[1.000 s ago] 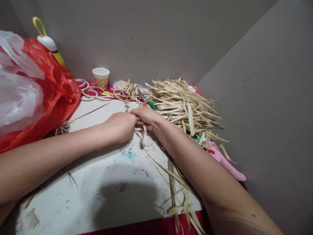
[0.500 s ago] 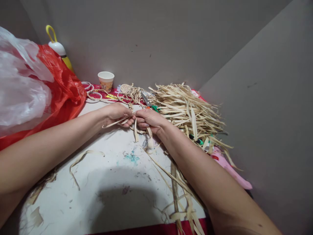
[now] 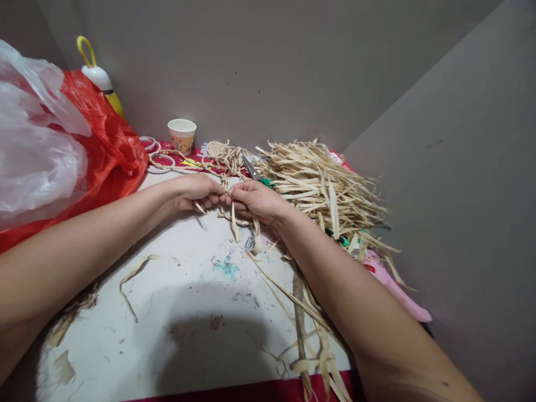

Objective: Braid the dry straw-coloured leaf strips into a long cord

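My left hand (image 3: 204,191) and my right hand (image 3: 255,200) meet fingertip to fingertip over the table, both closed in a pinch. Between them is the lower end of a braided straw cord (image 3: 224,182), which runs back toward a coiled straw piece (image 3: 216,148). A loose straw strip (image 3: 235,223) hangs down between the hands, and a short strip end (image 3: 200,207) pokes out under my left fingers. Another strip (image 3: 256,233) dangles below my right hand. The exact grip point is hidden by the fingers.
A heap of dry straw strips (image 3: 326,190) lies right, with scissors (image 3: 252,168) beside it. A paper cup (image 3: 182,140) stands at the back. Red and white plastic bags (image 3: 113,145) and a yellow bottle (image 3: 100,78) are left. A pink object (image 3: 391,287) lies at the right edge.
My left hand has closed further, its fingers curling in, and the strip that stuck out to its left is now mostly out of sight. Both hands stay together.
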### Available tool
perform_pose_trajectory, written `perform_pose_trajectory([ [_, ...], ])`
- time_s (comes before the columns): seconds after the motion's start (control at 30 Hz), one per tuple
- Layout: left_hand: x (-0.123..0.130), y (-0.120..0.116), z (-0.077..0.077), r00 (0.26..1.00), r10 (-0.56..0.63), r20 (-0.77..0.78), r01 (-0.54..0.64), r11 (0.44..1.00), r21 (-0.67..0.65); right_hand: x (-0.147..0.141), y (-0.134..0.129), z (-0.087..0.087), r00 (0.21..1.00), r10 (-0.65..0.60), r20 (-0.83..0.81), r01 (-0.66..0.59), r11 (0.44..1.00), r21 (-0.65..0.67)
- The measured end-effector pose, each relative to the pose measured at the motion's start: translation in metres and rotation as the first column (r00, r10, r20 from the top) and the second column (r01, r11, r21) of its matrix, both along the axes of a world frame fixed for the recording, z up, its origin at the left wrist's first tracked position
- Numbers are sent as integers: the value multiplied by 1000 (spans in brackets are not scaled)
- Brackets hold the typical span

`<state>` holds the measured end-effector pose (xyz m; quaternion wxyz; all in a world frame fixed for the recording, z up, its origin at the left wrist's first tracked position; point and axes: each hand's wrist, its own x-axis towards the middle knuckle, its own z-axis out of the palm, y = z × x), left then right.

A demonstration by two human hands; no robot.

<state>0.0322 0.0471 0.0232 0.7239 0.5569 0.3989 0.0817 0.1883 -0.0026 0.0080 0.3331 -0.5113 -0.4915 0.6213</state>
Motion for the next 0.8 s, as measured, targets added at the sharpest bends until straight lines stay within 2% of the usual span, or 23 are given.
perform_pose_trajectory([
  [0.07,-1,3,-2,998,-16,53,21,995,-100,1,0,1,1000,10,-4,-10,1000,21],
  [0.13,0,2,-3,998,-6,68,14,993,-118,2,-1,1,999,30,-11,-29,999,33],
  [0.37,8,-6,-6,989,148,18,-149,982,119,4,0,0,998,40,-45,-41,999,-15],
  [0.57,7,-3,-10,991,131,-27,-121,966,229,6,-1,5,1000,19,-21,-20,999,-50],
  [0.8,7,-7,-9,993,115,-22,-102,943,317,13,-1,3,993,108,49,-107,994,-21],
])
